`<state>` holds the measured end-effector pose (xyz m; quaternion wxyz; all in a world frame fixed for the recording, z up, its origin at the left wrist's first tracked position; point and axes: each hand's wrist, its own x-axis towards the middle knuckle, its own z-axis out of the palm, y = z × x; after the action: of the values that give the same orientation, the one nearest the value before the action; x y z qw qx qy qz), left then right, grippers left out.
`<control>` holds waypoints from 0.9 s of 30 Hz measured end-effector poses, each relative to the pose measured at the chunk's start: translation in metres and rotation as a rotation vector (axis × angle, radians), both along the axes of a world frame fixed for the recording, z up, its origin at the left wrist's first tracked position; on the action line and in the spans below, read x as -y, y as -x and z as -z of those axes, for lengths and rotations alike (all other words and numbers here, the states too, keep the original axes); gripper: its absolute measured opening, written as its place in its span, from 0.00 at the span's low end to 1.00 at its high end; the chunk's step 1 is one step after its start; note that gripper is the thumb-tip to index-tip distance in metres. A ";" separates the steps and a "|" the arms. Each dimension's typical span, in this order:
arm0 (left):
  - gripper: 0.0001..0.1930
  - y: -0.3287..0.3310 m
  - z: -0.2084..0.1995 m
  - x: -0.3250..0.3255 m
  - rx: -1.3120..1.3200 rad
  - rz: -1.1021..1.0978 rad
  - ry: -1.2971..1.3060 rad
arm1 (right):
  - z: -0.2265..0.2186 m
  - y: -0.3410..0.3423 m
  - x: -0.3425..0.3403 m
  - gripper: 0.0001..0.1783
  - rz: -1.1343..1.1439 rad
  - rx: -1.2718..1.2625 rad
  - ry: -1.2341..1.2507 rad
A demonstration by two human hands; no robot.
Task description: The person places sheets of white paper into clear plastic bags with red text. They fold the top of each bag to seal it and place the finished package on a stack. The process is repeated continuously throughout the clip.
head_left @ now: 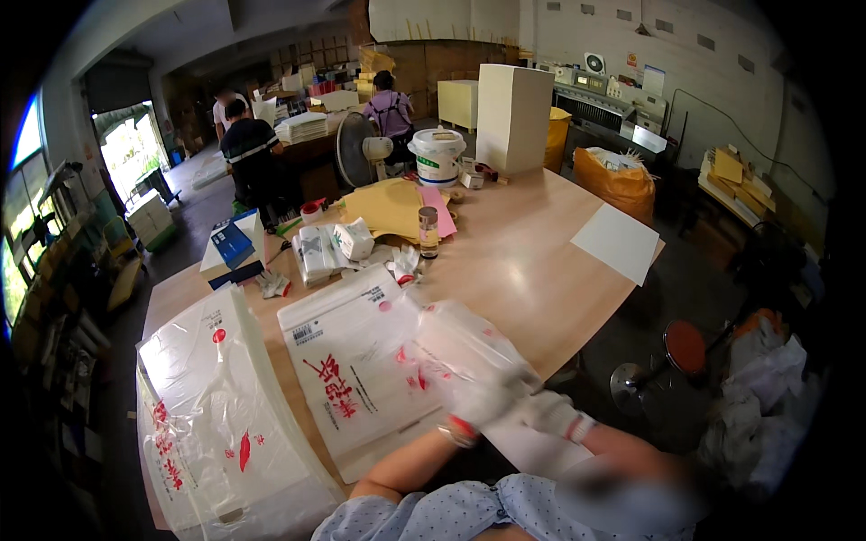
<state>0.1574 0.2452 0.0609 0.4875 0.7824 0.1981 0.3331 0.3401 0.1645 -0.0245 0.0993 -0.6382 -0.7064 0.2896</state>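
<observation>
A clear plastic bag with red print (pixel 465 338) lies bunched and raised at the table's near edge. My left hand (pixel 487 397), in a white glove, is closed on the near end of this bag. Beside it my right hand (pixel 552 417), also white-gloved, grips the same end; both hands are smeared by motion, and the single fingers do not show. A white sheet (pixel 541 453) slants below my hands. Left of the bag lies a flat printed plastic bag (pixel 347 361) with red and black marks. A thick stack of similar bags (pixel 212 424) rests farther left.
Behind the bags are a brown-capped jar (pixel 428 233), yellow paper (pixel 383 206), a white tub (pixel 437 158) and a tall white block (pixel 512 117). A white sheet (pixel 618 242) lies at the table's right edge. A red-topped stool (pixel 683 348) stands right. Two people work behind a fan (pixel 356 149).
</observation>
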 end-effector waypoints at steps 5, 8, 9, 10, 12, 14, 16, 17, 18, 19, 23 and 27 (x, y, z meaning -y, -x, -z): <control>0.23 -0.003 0.023 -0.022 -0.304 -0.150 -0.062 | 0.035 -0.009 -0.094 0.27 -0.070 -0.216 -0.306; 0.27 0.032 0.092 -0.059 -0.395 -0.479 -0.494 | 0.046 0.014 -0.135 0.35 0.445 0.040 -0.436; 0.27 0.033 0.102 -0.055 -0.525 -0.416 -0.402 | 0.079 0.010 -0.155 0.35 0.487 0.110 -0.631; 0.28 0.039 0.114 -0.050 -0.663 -0.367 -0.297 | 0.078 0.020 -0.176 0.27 0.545 0.027 -0.398; 0.26 0.069 0.161 -0.061 -0.464 -0.452 -0.744 | 0.061 0.030 -0.196 0.26 0.522 0.051 -0.140; 0.23 0.110 0.202 -0.095 -0.599 -0.676 -0.911 | 0.058 0.017 -0.217 0.25 0.513 0.082 -0.020; 0.19 0.147 0.220 -0.106 -0.713 -0.907 -0.626 | 0.110 -0.017 -0.234 0.25 0.492 0.134 0.056; 0.19 0.154 0.219 -0.105 -0.576 -0.933 -0.448 | 0.134 -0.036 -0.245 0.25 0.483 0.120 0.044; 0.18 0.158 0.216 -0.105 -0.435 -0.947 -0.269 | 0.159 -0.056 -0.252 0.26 0.483 0.109 0.034; 0.17 0.164 0.213 -0.102 -0.300 -0.969 -0.086 | 0.177 -0.064 -0.249 0.26 0.471 0.095 0.026; 0.17 0.198 0.213 -0.049 0.051 -1.062 0.440 | 0.115 -0.033 -0.175 0.34 0.123 -0.094 0.097; 0.20 0.191 0.231 0.019 -0.164 -1.063 0.233 | 0.114 -0.048 -0.112 0.41 -0.034 -0.262 -0.063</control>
<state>-0.0332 0.2263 -0.1699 0.3186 0.5386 0.6389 0.4475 0.3883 0.2770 -0.1381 0.2059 -0.5791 -0.7070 0.3499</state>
